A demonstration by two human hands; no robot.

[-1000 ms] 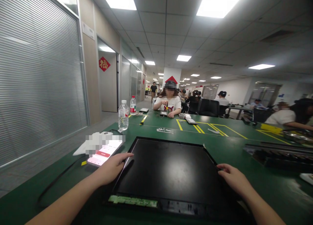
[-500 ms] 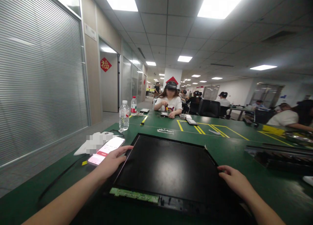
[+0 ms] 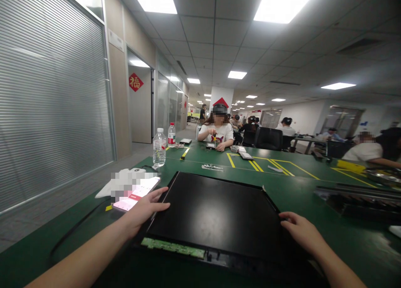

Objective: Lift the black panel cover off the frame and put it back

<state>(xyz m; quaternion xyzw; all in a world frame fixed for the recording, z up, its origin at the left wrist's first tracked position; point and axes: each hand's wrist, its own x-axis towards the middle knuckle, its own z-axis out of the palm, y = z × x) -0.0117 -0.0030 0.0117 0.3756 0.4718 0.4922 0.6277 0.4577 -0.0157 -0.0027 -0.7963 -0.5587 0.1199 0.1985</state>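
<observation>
A black display panel [image 3: 216, 212] lies flat on the green table [image 3: 78, 246], with a green circuit strip [image 3: 172, 248] along its near edge. My left hand [image 3: 148, 208] is at the panel's left edge, its thumb on the panel face and its fingers stretched along the rim. At the right edge, my right hand [image 3: 296, 227] grips the panel's rim between thumb and fingers; the fingertips under the edge are hidden.
A lit phone [image 3: 138, 192] and white packaging [image 3: 108, 185] lie left of the panel, near a clear water bottle [image 3: 159, 148]. A long black part [image 3: 354, 202] lies at the right. Another person [image 3: 219, 131] sits across the table.
My left thumb has moved from the panel's left edge to the right, onto its face. My right hand has stayed in place.
</observation>
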